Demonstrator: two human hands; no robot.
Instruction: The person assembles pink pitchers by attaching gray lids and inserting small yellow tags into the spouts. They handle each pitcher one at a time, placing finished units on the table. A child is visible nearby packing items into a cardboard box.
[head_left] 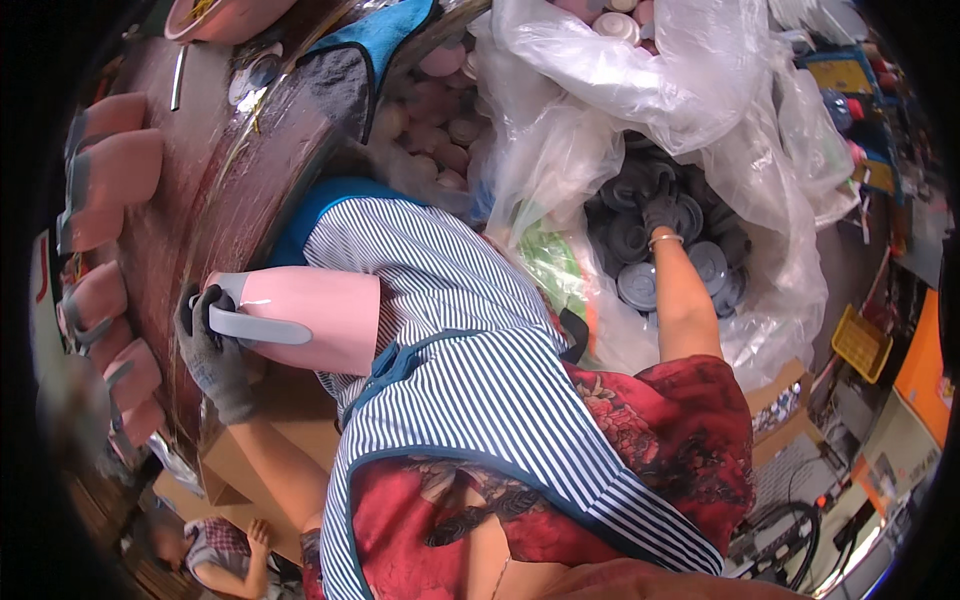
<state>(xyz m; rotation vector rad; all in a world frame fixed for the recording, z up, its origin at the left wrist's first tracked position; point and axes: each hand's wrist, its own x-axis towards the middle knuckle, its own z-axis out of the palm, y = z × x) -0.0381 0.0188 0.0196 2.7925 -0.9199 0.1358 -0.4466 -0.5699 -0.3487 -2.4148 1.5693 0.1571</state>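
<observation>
On the left, my left hand (212,350), in a grey glove with dark fingertips, grips a pink kettle shell (325,305) by its grey end, near the top of its grey handle (262,328). The shell lies on its side above my striped apron (450,390), its wide pink end toward the right. My right arm reaches into a clear plastic bag (800,270) full of round grey lids (637,287). In there my right hand (660,208), also in a dark glove, touches the lids. Its fingers blend with the dark lids, so their grip is hard to make out.
Several pink shells (118,175) line the far left, beside a brown worktable (205,150). Another bag holds pink and pale round parts (425,135). A cardboard box (280,440) stands beside my left arm. A yellow basket (861,344) is at right; another person (225,560) sits lower left.
</observation>
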